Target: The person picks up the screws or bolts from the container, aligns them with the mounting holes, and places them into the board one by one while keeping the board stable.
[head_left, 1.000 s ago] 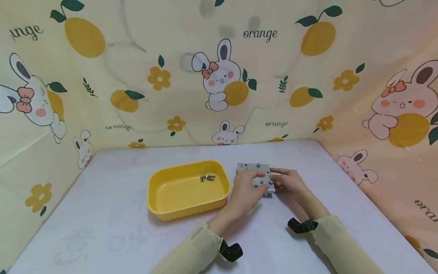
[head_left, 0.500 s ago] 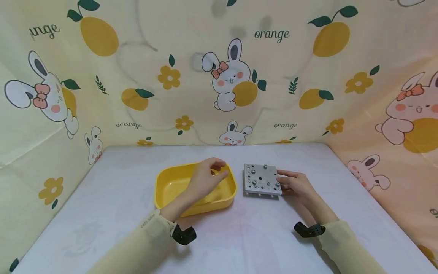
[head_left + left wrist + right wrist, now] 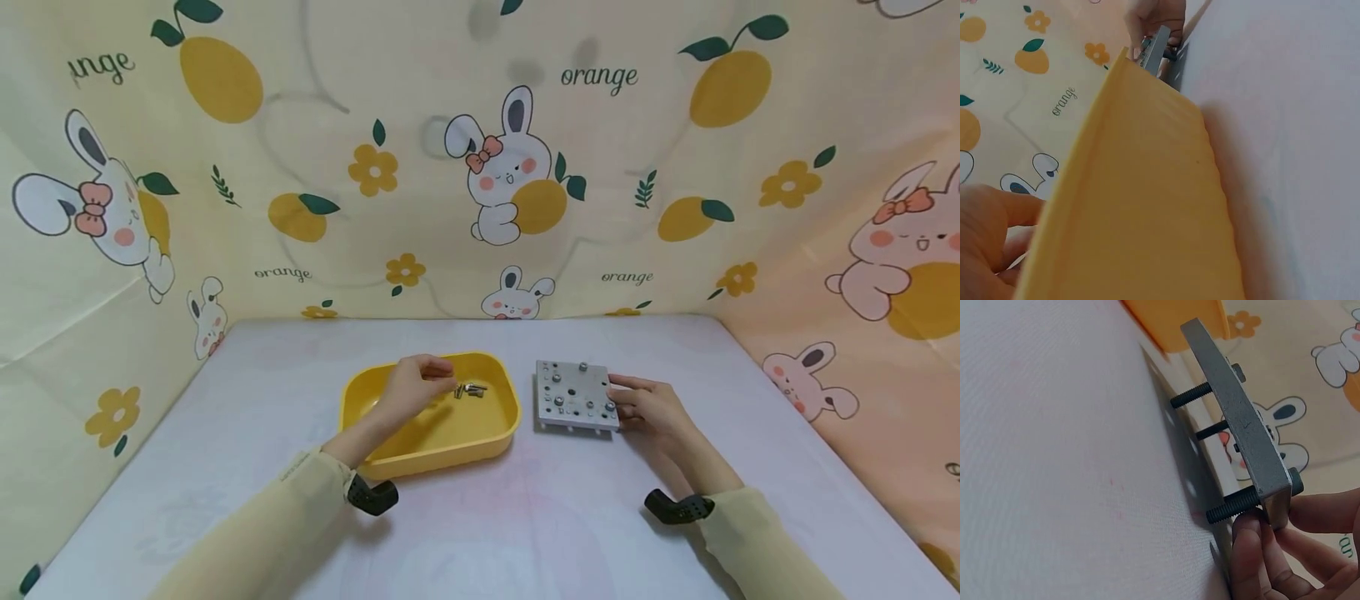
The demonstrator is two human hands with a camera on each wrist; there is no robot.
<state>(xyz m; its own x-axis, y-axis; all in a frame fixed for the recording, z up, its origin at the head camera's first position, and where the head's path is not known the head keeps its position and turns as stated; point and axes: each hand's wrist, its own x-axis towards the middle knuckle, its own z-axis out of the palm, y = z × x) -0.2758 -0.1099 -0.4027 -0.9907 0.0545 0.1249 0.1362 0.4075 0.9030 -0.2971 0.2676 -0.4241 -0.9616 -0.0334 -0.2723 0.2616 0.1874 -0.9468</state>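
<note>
A square grey metal plate (image 3: 573,396) with holes has several bolts (image 3: 1244,503) through it, their threaded ends sticking out underneath. My right hand (image 3: 656,408) grips its right edge, thumb on one face and fingers under the other, and the plate casts a shadow on the table below. Over the yellow tray (image 3: 442,454) hovers my left hand (image 3: 412,385), fingers loosely bent, and no object shows in it. Several small silver screws (image 3: 472,389) lie in the tray just right of its fingertips. In the left wrist view, the tray's wall partly hides the left hand's fingers (image 3: 1022,209).
The white tabletop (image 3: 525,517) extends in front of the tray and plate. A printed cloth (image 3: 420,208) with rabbits and oranges stands behind and along both sides. Each wrist bears a black camera mount (image 3: 678,506).
My left hand left the plate, moved left over the tray, then drew further left, uncovering the screws. The right hand keeps its grip on the plate. The view shifted slightly.
</note>
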